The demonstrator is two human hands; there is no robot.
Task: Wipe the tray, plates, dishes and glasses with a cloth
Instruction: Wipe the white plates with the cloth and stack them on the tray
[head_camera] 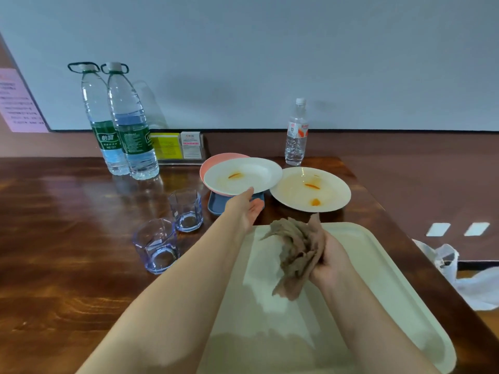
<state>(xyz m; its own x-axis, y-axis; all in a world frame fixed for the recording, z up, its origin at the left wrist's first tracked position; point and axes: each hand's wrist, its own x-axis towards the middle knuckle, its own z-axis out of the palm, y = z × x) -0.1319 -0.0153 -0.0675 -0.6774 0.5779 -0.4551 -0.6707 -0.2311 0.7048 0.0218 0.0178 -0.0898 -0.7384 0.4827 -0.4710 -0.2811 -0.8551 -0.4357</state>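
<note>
A cream tray lies in front of me on the wooden table. Above it my right hand grips a crumpled brown cloth. My left hand holds the near rim of a white plate with an orange smear, thumb on top and fingers underneath. That plate sits tilted above a pink dish and a blue dish. A second white plate with orange stains rests to the right. Two clear bluish glasses stand to the left.
Two large water bottles stand at the back left, a small bottle at the back right. A card holder sits against the wall. A white plastic bag hangs beyond the table's right edge.
</note>
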